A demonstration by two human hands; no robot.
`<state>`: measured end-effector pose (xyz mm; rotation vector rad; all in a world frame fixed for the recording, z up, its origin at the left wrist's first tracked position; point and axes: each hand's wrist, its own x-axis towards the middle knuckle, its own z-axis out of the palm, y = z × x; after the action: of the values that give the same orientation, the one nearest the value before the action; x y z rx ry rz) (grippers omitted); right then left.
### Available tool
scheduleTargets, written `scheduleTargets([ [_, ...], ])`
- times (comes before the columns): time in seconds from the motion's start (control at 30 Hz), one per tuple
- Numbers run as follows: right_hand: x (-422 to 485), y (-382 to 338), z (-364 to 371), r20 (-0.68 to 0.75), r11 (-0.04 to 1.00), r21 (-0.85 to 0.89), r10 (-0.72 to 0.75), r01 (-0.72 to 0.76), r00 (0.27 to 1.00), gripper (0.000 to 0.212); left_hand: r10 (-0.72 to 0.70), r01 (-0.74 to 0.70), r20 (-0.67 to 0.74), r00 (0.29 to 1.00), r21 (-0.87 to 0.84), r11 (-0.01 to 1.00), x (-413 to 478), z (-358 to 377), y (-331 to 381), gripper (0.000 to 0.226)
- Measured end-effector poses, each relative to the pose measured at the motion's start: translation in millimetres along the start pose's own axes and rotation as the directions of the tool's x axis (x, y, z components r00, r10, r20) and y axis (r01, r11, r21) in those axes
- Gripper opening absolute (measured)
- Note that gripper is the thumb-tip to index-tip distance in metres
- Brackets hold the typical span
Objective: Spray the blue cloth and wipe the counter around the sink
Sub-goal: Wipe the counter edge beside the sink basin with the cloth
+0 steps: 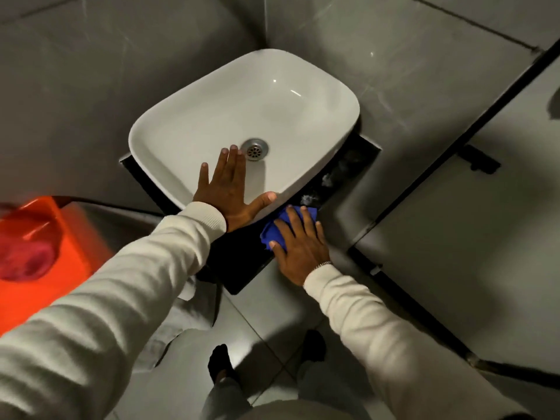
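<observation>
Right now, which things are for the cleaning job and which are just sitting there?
For the job:
blue cloth, pressed flat under the right hand
black counter with white smears
white sink, steadied by the left hand

Just there:
orange bin
grey stall door

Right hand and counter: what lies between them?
The blue cloth lies under the right hand, pressed flat on the black counter, in the head view.
</observation>
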<state>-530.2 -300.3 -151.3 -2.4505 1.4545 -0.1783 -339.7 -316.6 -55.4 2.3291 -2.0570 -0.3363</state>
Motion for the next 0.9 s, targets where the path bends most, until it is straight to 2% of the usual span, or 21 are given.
scheduleTargets([
  [0.07, 14, -3, -5, 0.031, 0.997, 0.046, 0.056, -0.057, 0.998, 0.053, -0.05, 0.05, -0.019, 0.999, -0.003, 0.999, -6, 3, 6, 0.116],
  [0.2, 8, 11, -7, 0.072, 0.999, -0.008, -0.047, 0.047, 0.996, 0.054, -0.11, 0.11, -0.066, 0.992, -0.009, 0.994, -10, 8, 24, 0.114],
  [0.3, 28, 31, -21, 0.052, 0.995, 0.062, 0.08, -0.084, 0.995, 0.053, -0.146, 0.144, -0.087, 0.985, -0.024, 0.989, -10, 10, 31, 0.112],
  [0.37, 45, 24, -27, 0.108, 0.975, 0.121, 0.173, -0.186, 0.979, 0.057, -0.148, 0.146, -0.088, 0.985, -0.03, 0.989, -9, 11, 37, 0.113],
  [0.4, 47, 20, -26, 0.116, 0.974, 0.118, 0.178, -0.191, 0.977, 0.06, -0.147, 0.145, -0.087, 0.985, -0.029, 0.989, -6, 11, 40, 0.113],
  [0.53, 31, 39, -18, 0.093, 0.999, 0.016, 0.048, -0.049, 0.994, 0.062, -0.131, 0.13, -0.108, 0.985, -0.019, 0.991, 6, 9, 56, 0.116],
  [0.7, 58, 48, -23, 0.151, 0.989, 0.105, 0.089, -0.106, 0.985, 0.066, -0.122, 0.122, -0.126, 0.985, -0.003, 0.992, 18, 9, 70, 0.114],
  [0.83, 55, 78, -23, 0.091, 0.999, -0.004, -0.053, 0.053, 0.994, 0.064, -0.109, 0.112, -0.144, 0.984, 0.013, 0.994, 22, 10, 71, 0.112],
  [0.9, 71, 95, -32, 0.09, 1.0, -0.003, -0.021, 0.022, 0.996, 0.063, -0.101, 0.106, -0.156, 0.983, 0.023, 0.994, 23, 9, 71, 0.11],
])
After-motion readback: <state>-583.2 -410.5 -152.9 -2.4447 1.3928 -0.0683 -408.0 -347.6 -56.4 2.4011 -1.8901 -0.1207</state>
